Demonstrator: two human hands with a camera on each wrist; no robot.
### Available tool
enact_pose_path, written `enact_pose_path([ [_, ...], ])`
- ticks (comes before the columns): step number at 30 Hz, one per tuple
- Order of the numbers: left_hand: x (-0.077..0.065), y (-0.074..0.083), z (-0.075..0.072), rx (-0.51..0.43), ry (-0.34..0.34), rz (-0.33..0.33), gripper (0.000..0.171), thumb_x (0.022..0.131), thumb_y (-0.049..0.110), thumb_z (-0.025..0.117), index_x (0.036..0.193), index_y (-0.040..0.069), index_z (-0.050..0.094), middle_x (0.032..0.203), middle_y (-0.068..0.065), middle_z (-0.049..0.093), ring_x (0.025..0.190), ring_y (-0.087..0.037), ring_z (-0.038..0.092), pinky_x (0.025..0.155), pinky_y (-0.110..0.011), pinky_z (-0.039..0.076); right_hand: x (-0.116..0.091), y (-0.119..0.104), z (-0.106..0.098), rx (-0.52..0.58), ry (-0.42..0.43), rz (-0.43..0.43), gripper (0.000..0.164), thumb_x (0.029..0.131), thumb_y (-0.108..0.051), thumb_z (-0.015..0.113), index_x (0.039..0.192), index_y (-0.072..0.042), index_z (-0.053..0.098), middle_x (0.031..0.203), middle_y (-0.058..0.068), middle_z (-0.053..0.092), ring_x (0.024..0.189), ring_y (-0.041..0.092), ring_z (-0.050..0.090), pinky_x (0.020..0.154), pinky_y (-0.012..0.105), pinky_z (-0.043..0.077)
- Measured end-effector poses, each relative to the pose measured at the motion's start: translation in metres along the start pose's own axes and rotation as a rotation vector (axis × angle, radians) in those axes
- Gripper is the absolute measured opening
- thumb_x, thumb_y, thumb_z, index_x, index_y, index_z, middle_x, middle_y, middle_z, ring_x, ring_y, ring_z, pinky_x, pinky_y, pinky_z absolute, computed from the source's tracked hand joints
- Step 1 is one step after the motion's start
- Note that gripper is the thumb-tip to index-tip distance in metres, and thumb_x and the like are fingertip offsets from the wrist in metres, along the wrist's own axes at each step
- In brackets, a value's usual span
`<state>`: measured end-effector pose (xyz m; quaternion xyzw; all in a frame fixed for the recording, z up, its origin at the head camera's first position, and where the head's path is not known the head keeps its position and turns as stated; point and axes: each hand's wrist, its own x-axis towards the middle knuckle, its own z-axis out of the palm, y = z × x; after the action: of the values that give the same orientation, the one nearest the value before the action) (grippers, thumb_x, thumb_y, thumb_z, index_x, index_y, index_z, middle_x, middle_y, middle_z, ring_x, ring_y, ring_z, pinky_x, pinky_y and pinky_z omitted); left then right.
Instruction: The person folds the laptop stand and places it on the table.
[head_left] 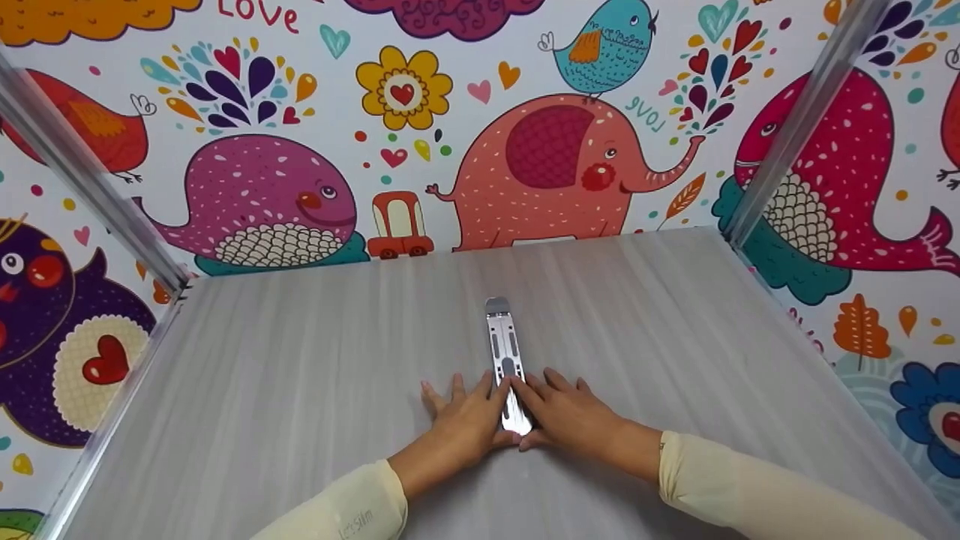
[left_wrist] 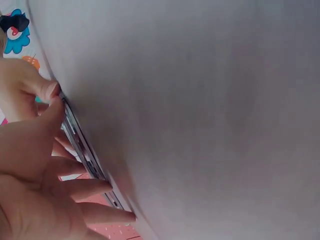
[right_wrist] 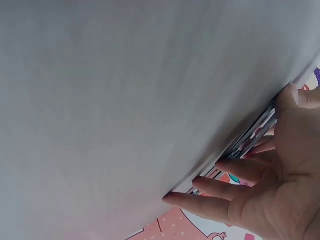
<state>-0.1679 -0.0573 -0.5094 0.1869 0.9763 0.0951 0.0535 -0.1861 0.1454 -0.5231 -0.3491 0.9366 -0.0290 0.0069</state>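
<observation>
A slim silver metal bar with long slots, which looks like a folded laptop stand [head_left: 504, 337], lies flat on the grey wood-grain table [head_left: 300, 360]. Its long side runs away from me. At the stand's near end, my left hand [head_left: 466, 420] touches its left side, fingers spread and fairly straight. My right hand [head_left: 574, 416] mirrors this on the right side. Both index fingertips rest at the stand's edges, and the thumbs meet by its near tip. In the left wrist view the stand [left_wrist: 82, 145] shows edge-on behind the fingers; the right wrist view shows its edge [right_wrist: 250, 137] too.
A wall [head_left: 315, 97] printed with cartoon animals stands behind the table and continues along both sides. Metal corner posts rise at the back left [head_left: 97, 180] and back right [head_left: 802, 127]. A metal rail [head_left: 97, 457] borders the table's left edge.
</observation>
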Motion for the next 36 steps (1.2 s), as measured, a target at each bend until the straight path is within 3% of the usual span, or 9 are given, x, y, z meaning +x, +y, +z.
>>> enact_pose_path([
  [5, 0.002, 0.002, 0.000, 0.071, 0.017, 0.014, 0.090, 0.078, 0.065, 0.072, 0.152, 0.018, 0.050, 0.152, -0.010, 0.054, 0.134, -0.055, 0.049, 0.096, -0.090, 0.024, 0.001, 0.002, 0.001, -0.152, 0.093, -0.054, 0.091, 0.082, -0.069, 0.062, 0.150, -0.010, 0.049, 0.140, 0.009, 0.063, 0.124, 0.033, 0.060, 0.079, 0.060, 0.058],
  [9, 0.004, 0.003, -0.003, 0.093, 0.013, 0.010, 0.091, 0.078, 0.065, 0.072, 0.152, 0.019, 0.049, 0.152, -0.010, 0.054, 0.134, -0.054, 0.050, 0.097, -0.089, 0.025, 0.001, 0.003, 0.000, -0.200, 0.149, -0.082, 0.090, 0.082, -0.069, 0.063, 0.149, -0.009, 0.052, 0.136, 0.008, 0.065, 0.119, 0.032, 0.062, 0.073, 0.057, 0.060],
  [14, 0.010, 0.002, -0.004, 0.063, -0.002, 0.000, 0.092, 0.078, 0.065, 0.073, 0.154, 0.019, 0.047, 0.153, -0.010, 0.053, 0.134, -0.055, 0.049, 0.099, -0.088, 0.025, 0.006, 0.006, 0.000, -0.164, 0.133, -0.065, 0.089, 0.082, -0.067, 0.064, 0.149, -0.010, 0.051, 0.139, 0.009, 0.063, 0.117, 0.030, 0.061, 0.070, 0.057, 0.060],
  [21, 0.029, -0.008, -0.001, 0.015, -0.025, -0.003, 0.093, 0.082, 0.069, 0.066, 0.157, 0.021, 0.041, 0.159, -0.009, 0.046, 0.138, -0.059, 0.042, 0.100, -0.089, 0.021, 0.019, 0.017, 0.000, -0.090, 0.104, -0.021, 0.088, 0.081, -0.063, 0.069, 0.149, -0.011, 0.051, 0.139, 0.012, 0.063, 0.117, 0.033, 0.061, 0.065, 0.061, 0.059],
  [29, 0.045, -0.017, -0.001, -0.052, -0.044, -0.010, 0.091, 0.083, 0.065, 0.068, 0.158, 0.021, 0.040, 0.160, -0.011, 0.044, 0.139, -0.064, 0.036, 0.098, -0.088, 0.027, 0.036, 0.025, -0.003, -0.069, 0.072, -0.014, 0.089, 0.080, -0.060, 0.071, 0.149, -0.008, 0.051, 0.137, 0.012, 0.065, 0.101, 0.030, 0.059, 0.062, 0.050, 0.060],
  [36, 0.048, -0.016, -0.001, -0.007, -0.030, -0.019, 0.092, 0.081, 0.065, 0.068, 0.156, 0.019, 0.043, 0.157, -0.012, 0.048, 0.136, -0.063, 0.040, 0.094, -0.085, 0.035, 0.039, 0.025, -0.004, -0.045, 0.055, -0.006, 0.087, 0.081, -0.056, 0.073, 0.149, -0.007, 0.050, 0.136, 0.012, 0.064, 0.098, 0.028, 0.055, 0.062, 0.058, 0.058],
])
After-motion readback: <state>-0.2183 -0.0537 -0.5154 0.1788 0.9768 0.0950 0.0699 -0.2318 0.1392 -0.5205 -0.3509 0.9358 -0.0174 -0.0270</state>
